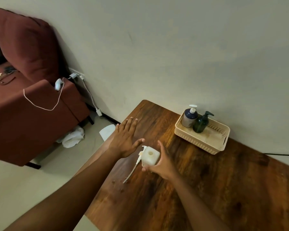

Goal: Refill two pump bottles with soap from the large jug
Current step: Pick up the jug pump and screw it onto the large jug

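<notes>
My right hand (pixel 163 161) grips a square white bottle (pixel 150 155) standing on the wooden table (pixel 223 189); its round neck is uncapped. Its white pump head with the long dip tube (pixel 133 169) lies on the table against the bottle's left side. My left hand (pixel 126 140) hovers flat and open just left of the bottle, fingers spread, holding nothing. Two more pump bottles stand in a cream basket (pixel 207 140) at the wall: a grey one with a navy top and white pump (pixel 189 117) and a dark green one (pixel 201 123). No large jug is in view.
Small wet drops (pixel 122 190) mark the table near the tube's tip. The table's left edge runs close to my left forearm. A maroon sofa (pixel 32 114) with a white cable stands to the left; crumpled white cloth (pixel 73 137) and paper lie on the floor.
</notes>
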Tool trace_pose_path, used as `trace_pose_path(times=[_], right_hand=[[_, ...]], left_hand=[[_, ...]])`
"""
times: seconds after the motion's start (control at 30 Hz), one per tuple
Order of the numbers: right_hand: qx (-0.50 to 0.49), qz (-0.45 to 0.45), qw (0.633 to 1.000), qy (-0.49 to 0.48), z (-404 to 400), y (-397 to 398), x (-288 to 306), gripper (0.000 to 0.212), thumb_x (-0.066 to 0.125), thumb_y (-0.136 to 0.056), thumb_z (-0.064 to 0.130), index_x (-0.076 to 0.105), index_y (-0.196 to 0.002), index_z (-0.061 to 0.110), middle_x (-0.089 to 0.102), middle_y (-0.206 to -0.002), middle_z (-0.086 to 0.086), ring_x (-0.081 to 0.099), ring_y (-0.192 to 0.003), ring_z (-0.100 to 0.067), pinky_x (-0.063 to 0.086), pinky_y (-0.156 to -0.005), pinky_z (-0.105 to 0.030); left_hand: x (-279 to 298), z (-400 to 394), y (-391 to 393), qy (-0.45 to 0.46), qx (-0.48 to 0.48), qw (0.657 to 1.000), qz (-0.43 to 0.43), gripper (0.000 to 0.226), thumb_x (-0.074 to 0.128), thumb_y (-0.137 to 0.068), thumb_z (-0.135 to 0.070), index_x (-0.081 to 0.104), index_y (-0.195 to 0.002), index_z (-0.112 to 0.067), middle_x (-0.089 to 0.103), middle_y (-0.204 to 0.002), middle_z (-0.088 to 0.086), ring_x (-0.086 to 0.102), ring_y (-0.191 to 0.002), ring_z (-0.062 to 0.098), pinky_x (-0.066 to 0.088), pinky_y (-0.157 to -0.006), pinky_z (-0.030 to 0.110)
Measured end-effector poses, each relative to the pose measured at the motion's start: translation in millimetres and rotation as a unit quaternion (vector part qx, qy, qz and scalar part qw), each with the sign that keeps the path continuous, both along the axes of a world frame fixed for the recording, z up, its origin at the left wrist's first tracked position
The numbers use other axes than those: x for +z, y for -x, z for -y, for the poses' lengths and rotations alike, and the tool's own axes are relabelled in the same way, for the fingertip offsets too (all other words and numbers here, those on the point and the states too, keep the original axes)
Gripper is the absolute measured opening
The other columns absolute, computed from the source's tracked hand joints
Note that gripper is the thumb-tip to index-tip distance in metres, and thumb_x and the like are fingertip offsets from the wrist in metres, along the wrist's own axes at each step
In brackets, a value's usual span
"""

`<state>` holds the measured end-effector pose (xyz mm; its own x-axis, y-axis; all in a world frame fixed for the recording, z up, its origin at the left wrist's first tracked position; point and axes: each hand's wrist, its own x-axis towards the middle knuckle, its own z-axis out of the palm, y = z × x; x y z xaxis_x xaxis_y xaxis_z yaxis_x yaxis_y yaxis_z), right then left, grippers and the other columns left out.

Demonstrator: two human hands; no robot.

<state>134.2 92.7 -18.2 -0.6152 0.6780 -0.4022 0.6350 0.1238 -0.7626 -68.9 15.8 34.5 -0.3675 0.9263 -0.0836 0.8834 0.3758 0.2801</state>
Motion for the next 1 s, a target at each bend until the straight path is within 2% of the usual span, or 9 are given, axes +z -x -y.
trace_pose_path(times=[0.13, 0.27, 0.37, 0.5, 0.6, 0.7, 0.77, 0.87, 1.0], right_hand=[[-0.032, 0.004, 0.999, -0.031, 15.6, 7.3, -25.2, 0.123, 0.094, -0.059, 0.043, 0.011, -0.150, 0.045, 0.032, -0.155, 0.003, 0.034, -0.143, -0.022, 0.044, -0.107, -0.038], [-0.064, -0.010, 0.994, -0.091, 22.6, 10.3, -39.6, 0.094, 0.091, -0.067, 0.039, 0.035, -0.143, 0.032, 0.048, -0.142, 0.005, 0.044, -0.134, -0.015, 0.047, -0.101, -0.029], [-0.084, -0.018, 0.991, -0.105, 21.5, 12.5, -40.4, 0.088, 0.090, -0.069, 0.037, 0.041, -0.142, 0.029, 0.050, -0.141, 0.004, 0.045, -0.133, -0.015, 0.047, -0.100, -0.027], [-0.122, -0.015, 0.986, -0.109, 14.2, 9.3, -35.2, 0.090, 0.089, -0.070, 0.035, 0.039, -0.144, 0.028, 0.047, -0.144, 0.002, 0.043, -0.135, -0.017, 0.047, -0.102, -0.032], [-0.144, -0.008, 0.984, -0.108, 6.1, 0.1, -30.4, 0.090, 0.089, -0.071, 0.034, 0.037, -0.145, 0.030, 0.045, -0.146, 0.002, 0.043, -0.136, -0.019, 0.049, -0.103, -0.035], [-0.162, -0.011, 0.981, -0.109, -2.3, -11.4, -28.0, 0.090, 0.089, -0.071, 0.031, 0.037, -0.145, 0.029, 0.045, -0.146, 0.002, 0.043, -0.134, -0.019, 0.051, -0.102, -0.038], [-0.173, -0.016, 0.979, -0.106, -8.4, -19.5, -27.6, 0.090, 0.089, -0.071, 0.029, 0.038, -0.145, 0.028, 0.045, -0.145, 0.001, 0.044, -0.133, -0.018, 0.052, -0.101, -0.039], [-0.186, -0.021, 0.976, -0.113, -15.4, -32.1, -28.2, 0.088, 0.090, -0.070, 0.028, 0.040, -0.142, 0.029, 0.046, -0.138, 0.007, 0.043, -0.126, -0.009, 0.050, -0.095, -0.025], [-0.198, -0.007, 0.973, -0.115, -23.1, -49.5, -25.4, 0.086, 0.091, -0.069, 0.031, 0.041, -0.140, 0.032, 0.044, -0.129, 0.015, 0.040, -0.119, -0.001, 0.036, -0.069, 0.004]], left_hand=[[-11.8, 10.9, 5.6, 0.005, -0.005, 1.000, 0.015, 0.094, 0.034, -0.099, -0.074, -0.007, -0.166, -0.023, -0.010, -0.175, 0.006, -0.010, -0.161, 0.024, -0.006, -0.129, 0.045], [-18.3, 11.7, 6.4, 0.039, 0.000, 0.999, 0.024, 0.093, 0.034, -0.099, -0.073, -0.008, -0.166, -0.024, -0.010, -0.175, 0.004, -0.011, -0.161, 0.023, -0.004, -0.131, 0.045], [-20.9, 8.8, 6.1, 0.048, 0.006, 0.998, 0.048, 0.094, 0.038, -0.098, -0.073, -0.007, -0.166, -0.027, -0.008, -0.175, 0.003, -0.008, -0.162, 0.023, -0.006, -0.126, 0.040], [-31.5, -4.4, 7.0, 0.067, -0.002, 0.996, 0.053, 0.093, 0.043, -0.096, -0.075, -0.004, -0.165, -0.035, 0.000, -0.175, 0.005, 0.001, -0.162, 0.029, 0.010, -0.127, 0.047], [-50.6, -22.7, 0.9, 0.090, -0.001, 0.990, 0.107, 0.092, 0.054, -0.097, -0.065, -0.002, -0.165, -0.039, 0.008, -0.174, 0.010, 0.014, -0.160, 0.035, 0.024, -0.125, 0.053], [-77.4, -40.8, -6.9, 0.119, 0.010, 0.983, 0.136, 0.091, 0.062, -0.096, -0.054, 0.005, -0.165, -0.038, 0.031, -0.163, 0.015, 0.049, -0.140, 0.032, 0.047, -0.112, 0.047], [-94.1, -48.6, -14.0, 0.130, 0.012, 0.981, 0.144, 0.086, 0.065, -0.096, -0.047, 0.013, -0.164, -0.036, 0.038, -0.158, 0.014, 0.051, -0.137, 0.031, 0.049, -0.110, 0.042], [-111.3, -51.8, -25.8, 0.135, 0.029, 0.977, 0.165, 0.067, 0.057, -0.103, -0.034, 0.026, -0.162, -0.030, 0.039, -0.160, 0.014, 0.048, -0.141, 0.030, 0.045, -0.115, 0.044], [-120.9, -55.1, -40.3, 0.157, 0.030, 0.980, 0.122, 0.039, 0.045, -0.108, -0.027, 0.048, -0.146, -0.019, 0.043, -0.153, 0.016, 0.049, -0.137, 0.031, 0.044, -0.115, 0.045]])
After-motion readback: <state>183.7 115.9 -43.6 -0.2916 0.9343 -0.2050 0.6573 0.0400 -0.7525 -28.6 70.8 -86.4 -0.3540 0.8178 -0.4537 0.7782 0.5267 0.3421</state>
